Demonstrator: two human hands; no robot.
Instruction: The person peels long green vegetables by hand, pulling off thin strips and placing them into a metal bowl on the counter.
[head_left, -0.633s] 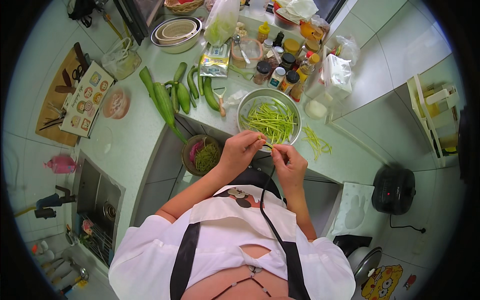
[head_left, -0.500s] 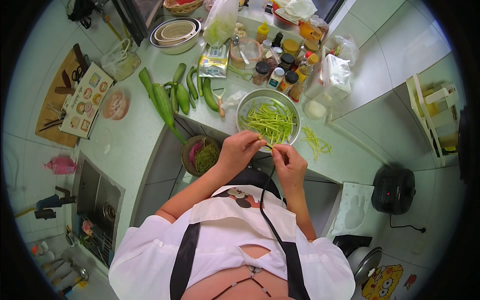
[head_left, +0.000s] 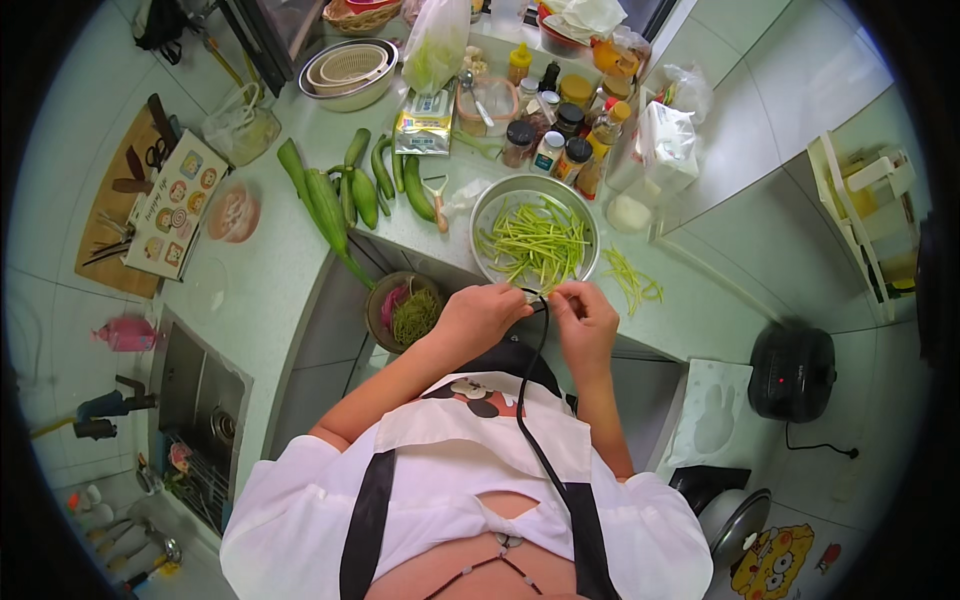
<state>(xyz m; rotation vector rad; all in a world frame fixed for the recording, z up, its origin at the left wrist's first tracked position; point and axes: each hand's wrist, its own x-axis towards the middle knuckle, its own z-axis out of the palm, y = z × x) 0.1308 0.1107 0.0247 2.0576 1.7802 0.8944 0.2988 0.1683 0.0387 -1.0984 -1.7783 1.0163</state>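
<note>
My left hand and my right hand are both closed in a pinch, close together at the near rim of a round metal bowl. Between their fingertips shows a bit of thin green stem, mostly hidden by the fingers and a black cord that crosses in front. Cut light-green stems lie heaped in the bowl. Several more stems rest on the counter to its right. Below and left of my left hand, a bin holds green scraps and something pink.
Left of the bowl lie a peeler, cucumbers and a long green gourd. Jars and bottles crowd behind the bowl. A sink is at far left, a black rice cooker at right. The counter's front edge runs below my hands.
Both hands have shifted slightly: the left is lower and its fingers are now tucked at the bowl's near rim. The fingertips are a little further apart. The cord stays between them.
</note>
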